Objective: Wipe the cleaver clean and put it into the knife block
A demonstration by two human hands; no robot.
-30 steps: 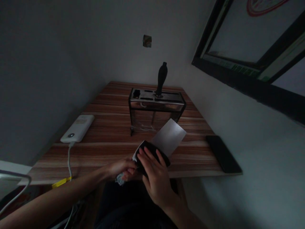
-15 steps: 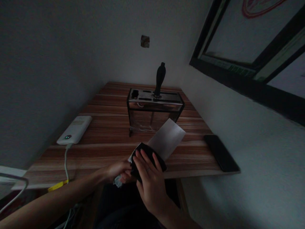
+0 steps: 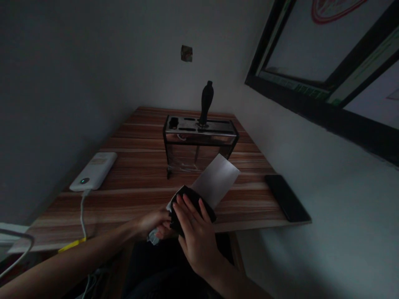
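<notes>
- Cleaver (image 3: 215,179): broad rectangular blade, flat matte grey, plain with no visible marks in this dim light. It points up and away to the right, tilted, held over the near edge of the table. Its handle end is buried under the black cloth.
- Black cloth (image 3: 190,203): dark wad wrapped around the base of the blade, sitting under the right hand's fingers.
- Right hand (image 3: 195,236): fingers (image 3: 190,207) stretched nearly flat and pressed on top of the black cloth, clamping cloth against blade. Not a fist, more a flat press with the fingertips slightly spread.
- Left hand (image 3: 156,222): fingers curled closed at the near end of the cleaver, gripping it together with a scrap of white cloth (image 3: 153,236) that hangs below the fist. Touching the right hand.
- Table (image 3: 131,195): striped brown wood grain, pushed into a corner.
- Walls: plain grey, room is dark. Dark-framed window (image 3: 311,95) on the right wall; small square patch (image 3: 186,53) high on the back wall.
- Knife block (image 3: 199,145): clear sides, shiny slotted metal top, mid-table beyond the blade; one black handle (image 3: 206,101) stands upright in a slot.
- Power bank (image 3: 93,171): white, left side, small lit dot, white cable (image 3: 82,211) running off the near edge.
- Phone (image 3: 286,197): black, face dark, flat near the right edge.
</notes>
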